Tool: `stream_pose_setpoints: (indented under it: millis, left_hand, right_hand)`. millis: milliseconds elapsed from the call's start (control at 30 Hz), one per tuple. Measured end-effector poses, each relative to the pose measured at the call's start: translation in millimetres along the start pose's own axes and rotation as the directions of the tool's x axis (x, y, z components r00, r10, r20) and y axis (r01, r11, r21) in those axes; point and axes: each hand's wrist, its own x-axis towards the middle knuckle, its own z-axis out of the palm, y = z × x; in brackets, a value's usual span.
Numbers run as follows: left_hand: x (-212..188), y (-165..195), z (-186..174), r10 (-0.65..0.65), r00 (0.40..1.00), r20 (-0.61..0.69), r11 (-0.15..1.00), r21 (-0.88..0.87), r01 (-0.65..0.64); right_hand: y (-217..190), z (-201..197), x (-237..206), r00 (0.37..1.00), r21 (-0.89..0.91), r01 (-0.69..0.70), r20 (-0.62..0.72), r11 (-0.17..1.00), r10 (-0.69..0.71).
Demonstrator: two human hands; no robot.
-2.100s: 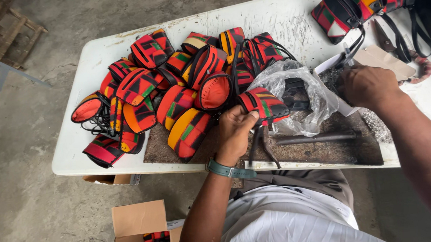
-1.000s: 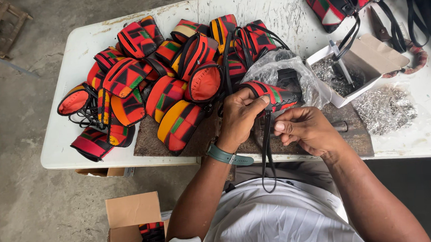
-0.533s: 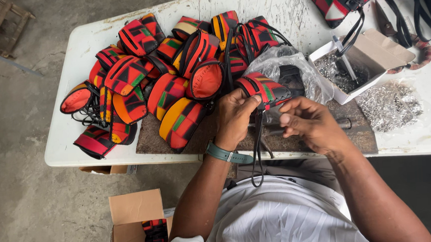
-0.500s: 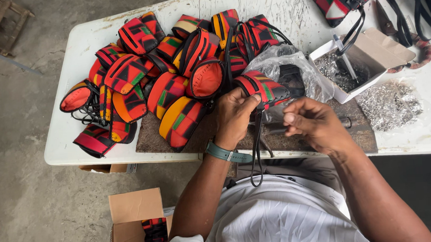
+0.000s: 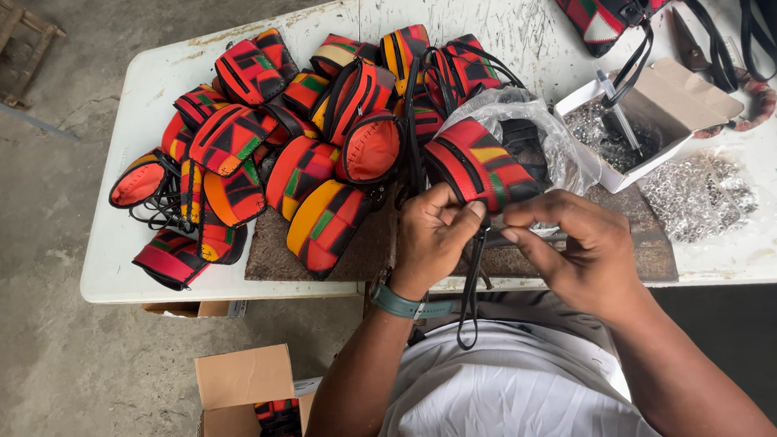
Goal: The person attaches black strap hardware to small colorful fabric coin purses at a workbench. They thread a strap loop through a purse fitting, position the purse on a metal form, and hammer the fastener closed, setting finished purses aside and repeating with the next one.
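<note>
White folding table (image 5: 143, 267) stood on a grey concrete floor (image 5: 51, 378), its top scuffed and scratched. A heap of red, orange, green and black patterned pouches (image 5: 278, 136) covered the table's left half, with black straps tangled among them. A brown mat (image 5: 355, 247) lay along the near edge.

Left hand (image 5: 431, 238) was clenched around the lower end of one striped pouch (image 5: 483, 165), which was held tilted above the mat, just in front of a crumpled clear plastic bag (image 5: 543, 130). A black strap (image 5: 472, 285) hung from the pouch down past the table edge toward the person's lap. Right hand (image 5: 576, 248) was pinched, thumb and forefinger together, at the pouch's bottom corner beside the left thumb; what it pinched was too small to tell.

An open white box (image 5: 683, 97) of small metal parts sat to the right, with a loose pile of metal fittings (image 5: 698, 198) beside it. An open cardboard box (image 5: 239, 404) holding more pouches stood on the floor.
</note>
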Motion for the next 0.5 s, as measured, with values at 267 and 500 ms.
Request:
stream_pose_setpoints:
  millis: [267,500]
  left_hand:
    - [-16,20,2,0.055,0.987,0.154,0.998,-0.045,-0.049]
    - [-19,45,4,0.14,0.98,0.138,0.893,0.409,-0.185]
  right_hand:
    - [1,13,-4,0.991,-0.074,-0.061,-0.123,0.995,0.051]
    - [9,9,-9,0.992,-0.082,-0.07,-0.108,0.994,0.061]
